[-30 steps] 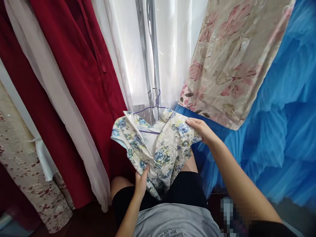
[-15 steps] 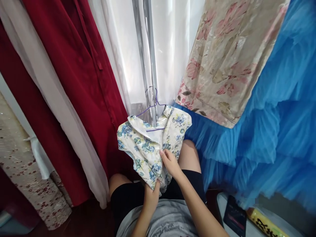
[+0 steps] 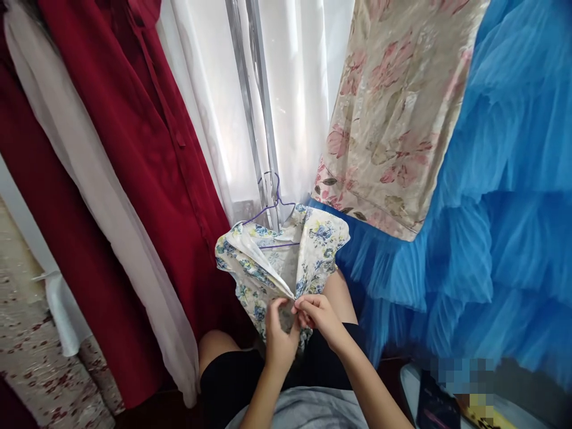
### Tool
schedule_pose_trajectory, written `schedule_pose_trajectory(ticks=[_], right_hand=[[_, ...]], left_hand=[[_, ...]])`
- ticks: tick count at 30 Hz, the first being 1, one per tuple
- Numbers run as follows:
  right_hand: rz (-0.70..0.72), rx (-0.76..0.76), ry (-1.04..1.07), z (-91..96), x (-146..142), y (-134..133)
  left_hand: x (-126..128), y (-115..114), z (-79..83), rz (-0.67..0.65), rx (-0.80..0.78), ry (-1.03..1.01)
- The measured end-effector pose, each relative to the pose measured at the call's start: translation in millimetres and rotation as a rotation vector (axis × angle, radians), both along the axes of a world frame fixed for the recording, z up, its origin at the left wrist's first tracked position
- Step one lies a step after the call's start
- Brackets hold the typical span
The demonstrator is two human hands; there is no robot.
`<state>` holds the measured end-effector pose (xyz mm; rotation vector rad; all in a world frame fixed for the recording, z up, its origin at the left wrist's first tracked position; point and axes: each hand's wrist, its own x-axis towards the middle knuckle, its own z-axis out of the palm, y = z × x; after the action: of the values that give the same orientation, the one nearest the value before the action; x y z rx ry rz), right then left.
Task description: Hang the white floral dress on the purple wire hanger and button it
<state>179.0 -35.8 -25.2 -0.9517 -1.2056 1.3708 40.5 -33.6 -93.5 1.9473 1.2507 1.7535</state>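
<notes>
A white blouse (image 3: 324, 232) with blue and yellow flowers hangs on a thin purple hanger (image 3: 277, 193) in front of me, above my lap. Its neckline gapes open, and the left front edge is folded back to show the pale inside. My right hand (image 3: 318, 314) pinches the front edge of the blouse at the bottom of the neck opening. Close beside it, my left hand (image 3: 280, 333) is curled at the same spot, thumb and fingers on the cloth. The fingertips of both hands almost meet; any fastener between them is too small to make out.
Metal poles (image 3: 263, 119) stand behind the hanger before a white curtain (image 3: 295, 77). Red garments (image 3: 134, 179) hang at left, a beige floral garment (image 3: 384, 131) and blue ruffled tulle (image 3: 469, 250) at right. A dark flat object (image 3: 435, 399) lies at lower right.
My left hand has moved up from the lower hem to the front opening. My right hand has shifted slightly down, and the neckline now gapes wider with its left edge folded back.
</notes>
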Motion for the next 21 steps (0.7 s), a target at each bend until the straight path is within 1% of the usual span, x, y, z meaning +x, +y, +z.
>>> schedule_pose_trajectory(ticks=[1,3,6,8,10,12,14,16,18,20,21], right_hand=[[0.015,0.003,0.0,2.1,0,-1],[0.033,-0.027,0.022,5.2,0,-2],[-0.002,-0.095,0.094,11.1,2,2],[-0.051,-0.078,0.138,21.9,1,12],[-0.105,-0.004,0.205,42.6,-2,29],[-0.149,0.071,0.287,72.3,-5,51],[-0.134,0.062,0.314,104.8,-7,76],[-0.103,0.044,0.324,132.4,-5,95],[-0.061,0.049,0.319,148.9,-3,102],[-0.053,0.116,0.282,152.8,-1,98],[-0.071,0.163,0.253,151.0,-1,93]], left_hand=[[6,5,7.7,-0.065,-0.029,0.027],[14,11,18.8,-0.123,-0.049,0.05],[11,11,26.0,-0.179,-0.084,0.142],[6,7,27.8,-0.2,-0.157,0.271],[3,3,29.5,-0.179,-0.22,0.409],[5,-1,31.3,-0.157,-0.245,0.529],[10,-5,32.2,-0.154,-0.25,0.621],[14,-7,31.3,-0.142,-0.265,0.665],[12,-4,30.6,-0.147,-0.283,0.665],[1,7,35.1,-0.231,-0.319,0.607],[-8,16,41.3,-0.29,-0.345,0.547]])
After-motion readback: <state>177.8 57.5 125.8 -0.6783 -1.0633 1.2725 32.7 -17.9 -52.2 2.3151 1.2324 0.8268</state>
